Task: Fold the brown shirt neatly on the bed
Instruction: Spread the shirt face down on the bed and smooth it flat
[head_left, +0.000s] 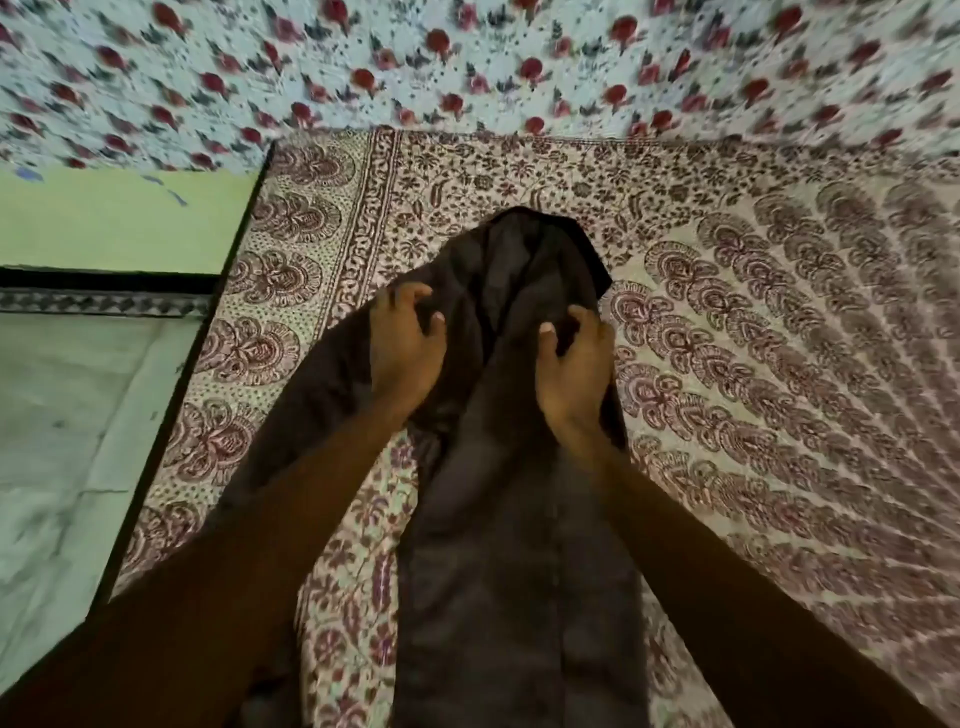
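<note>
Shirt: brown shirt (519, 545), dark and plain, bunched into a long, narrow, creased strip running away from me; far end humped up.
Position: on the bed (779, 364), near its left edge.
Left hand: my left hand (408, 353) has its fingers curled into the cloth on the left of the hump.
Right hand: my right hand (574, 374) likewise, gripping the right side.
Surface: bedcover in maroon paisley print with a border.
Room: red-flowered cloth (467, 62) beyond the bed; green wall (119, 218) and pale floor (62, 415) to the left.

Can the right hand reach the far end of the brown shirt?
Probably yes: the right hand grips the dark brown cloth shirt just short of that end, with nothing lying between.
</note>
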